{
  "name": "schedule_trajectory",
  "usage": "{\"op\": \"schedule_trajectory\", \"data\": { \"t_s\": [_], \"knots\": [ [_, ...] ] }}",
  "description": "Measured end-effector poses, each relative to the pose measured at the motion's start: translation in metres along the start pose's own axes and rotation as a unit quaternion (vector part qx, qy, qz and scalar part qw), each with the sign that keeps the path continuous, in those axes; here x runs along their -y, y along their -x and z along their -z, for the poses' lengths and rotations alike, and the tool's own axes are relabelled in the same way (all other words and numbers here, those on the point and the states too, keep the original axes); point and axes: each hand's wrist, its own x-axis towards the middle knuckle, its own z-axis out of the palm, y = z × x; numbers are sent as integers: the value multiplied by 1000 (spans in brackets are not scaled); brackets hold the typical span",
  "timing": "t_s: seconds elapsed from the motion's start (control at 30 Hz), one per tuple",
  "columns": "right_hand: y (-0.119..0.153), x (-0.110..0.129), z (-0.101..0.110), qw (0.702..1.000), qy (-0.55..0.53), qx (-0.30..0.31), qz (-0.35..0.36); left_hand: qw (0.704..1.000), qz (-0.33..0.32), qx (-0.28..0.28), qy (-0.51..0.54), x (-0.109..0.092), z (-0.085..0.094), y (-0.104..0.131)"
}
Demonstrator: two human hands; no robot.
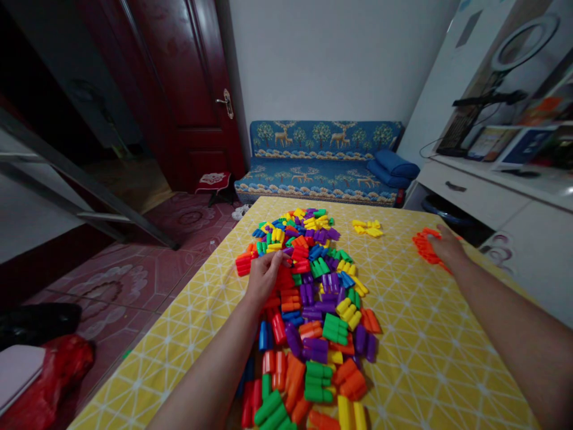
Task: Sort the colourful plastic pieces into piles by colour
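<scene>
A long heap of plastic pieces (331, 280) in red, orange, yellow, green, blue and purple runs down the middle of the table. My left hand (265, 273) rests on the heap's left side among red pieces, its fingers bent together; what they hold, if anything, is hidden. My right hand (447, 246) is at the table's right side, touching a small group of orange pieces (425, 243); its thumb and fingers are partly apart, and whether a piece is between them cannot be made out. A small group of yellow pieces (367, 227) lies between the heap and the orange group.
The table has a yellow patterned cloth (403, 334). Behind it stands a blue patterned sofa (313, 173). A white cabinet (514, 227) is close on the right. At the left are a metal ladder-like frame (111, 203) and a red bag (62, 370).
</scene>
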Motion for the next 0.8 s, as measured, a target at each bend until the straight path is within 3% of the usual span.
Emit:
{"op": "schedule_trajectory", "data": {
  "t_s": [0.13, 0.23, 0.37, 0.5, 0.6, 0.67, 0.8],
  "knots": [
    [19, 10, 7, 999, -33, 16, -2, 1000, 4, -1, 6, 0, 0, 0],
    [50, 16, 6, 997, -67, 5, 24, 1000, 7, -6, 14, -1, 0, 0],
    [123, 34, -1, 986, -154, 25, 60, 1000, 0, -7, 15, 0, 0, 0],
    [207, 76, 3, 954, -244, 156, 77, 1000, -11, -9, 23, 3, -1, -2],
    [249, 110, 15, 932, -219, 250, 147, 999, -10, -17, 29, 5, -1, -2],
    [264, 120, 22, 927, -166, 276, 195, 999, -9, -22, 34, 5, -1, -3],
    [276, 109, 27, 928, -60, 285, 231, 999, -9, -28, 41, 4, -1, -3]
  ]
}}
